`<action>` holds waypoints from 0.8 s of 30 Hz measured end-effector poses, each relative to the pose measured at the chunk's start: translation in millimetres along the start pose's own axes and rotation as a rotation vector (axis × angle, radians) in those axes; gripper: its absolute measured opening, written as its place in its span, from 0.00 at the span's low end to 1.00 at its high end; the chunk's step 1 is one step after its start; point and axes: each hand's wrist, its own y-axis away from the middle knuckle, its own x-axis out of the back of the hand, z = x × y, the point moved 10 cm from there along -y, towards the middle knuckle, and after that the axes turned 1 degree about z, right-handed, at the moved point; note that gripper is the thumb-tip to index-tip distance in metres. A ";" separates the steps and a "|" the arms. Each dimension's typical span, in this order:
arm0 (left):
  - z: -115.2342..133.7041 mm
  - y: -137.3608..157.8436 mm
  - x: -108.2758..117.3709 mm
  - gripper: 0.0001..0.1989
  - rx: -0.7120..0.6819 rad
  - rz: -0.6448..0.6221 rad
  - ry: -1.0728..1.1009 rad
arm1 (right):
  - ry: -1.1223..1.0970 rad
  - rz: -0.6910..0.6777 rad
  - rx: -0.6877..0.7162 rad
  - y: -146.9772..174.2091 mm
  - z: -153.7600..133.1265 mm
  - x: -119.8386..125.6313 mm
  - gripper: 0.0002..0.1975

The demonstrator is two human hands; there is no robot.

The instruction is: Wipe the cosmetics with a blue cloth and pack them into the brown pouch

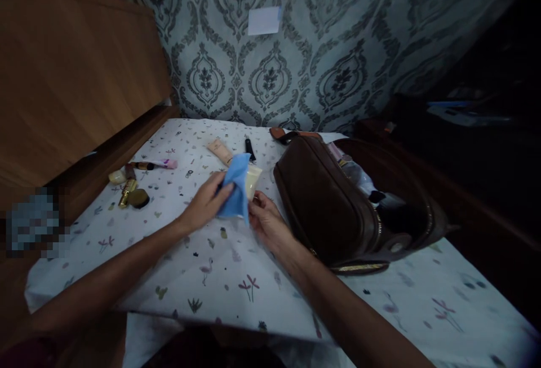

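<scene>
My left hand [208,199] is closed around a blue cloth [237,190], its thumb lying over the front. Against the cloth's right side stands a pale yellow squeeze tube [252,179], flat end up. The fingers of my right hand [267,218] pinch the tube's lower end, which is partly hidden by the cloth and fingers. Just behind the cloth lie a beige tube [220,151] and a small black tube [249,148]. To the right of my right hand sits a brown bag [321,193], unzipped, with several items inside.
A printed white cloth [203,300] covers the table. At the left lie a pink-capped tube [169,163], a gold lipstick tube [127,193], a round dark compact [138,198] and other small cosmetics. Wooden furniture [80,63] borders the left; a patterned wall [270,75] stands behind.
</scene>
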 end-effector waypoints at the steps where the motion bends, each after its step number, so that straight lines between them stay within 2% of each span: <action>1: 7.8 1.3 -11.1 0.16 -0.037 -0.013 -0.006 | 0.072 0.029 0.030 1.6 -0.8 2.4 0.21; 4: 12.1 3.6 -26.9 0.23 -0.071 0.040 0.039 | 0.303 0.071 0.177 6.5 -12.8 2.9 0.18; 8: -9.0 0.3 -26.5 0.16 0.020 0.054 0.130 | 0.536 -0.039 0.383 13.0 -32.2 -16.3 0.13; 10: -20.5 -1.1 -16.0 0.14 0.079 0.104 0.165 | 0.612 -0.069 0.362 13.4 -30.2 -21.0 0.13; 12: -31.2 -0.8 -6.7 0.18 0.153 0.157 0.216 | 0.656 -0.078 0.280 12.5 -22.6 -22.2 0.14; 14: -39.5 0.8 -4.9 0.22 0.231 0.171 0.280 | 0.607 -0.092 0.185 11.7 -14.2 -23.0 0.14; 16: -42.5 2.3 -9.9 0.24 0.274 0.144 0.338 | 0.465 -0.099 0.137 11.0 -11.3 -24.1 0.16; 19: -38.9 3.4 -22.4 0.25 0.252 0.064 0.376 | 0.268 -0.048 0.160 8.9 -17.2 -19.8 0.21; 24: -34.4 8.0 -39.6 0.23 0.215 -0.061 0.452 | 0.109 0.056 0.165 7.3 -21.3 -8.0 0.24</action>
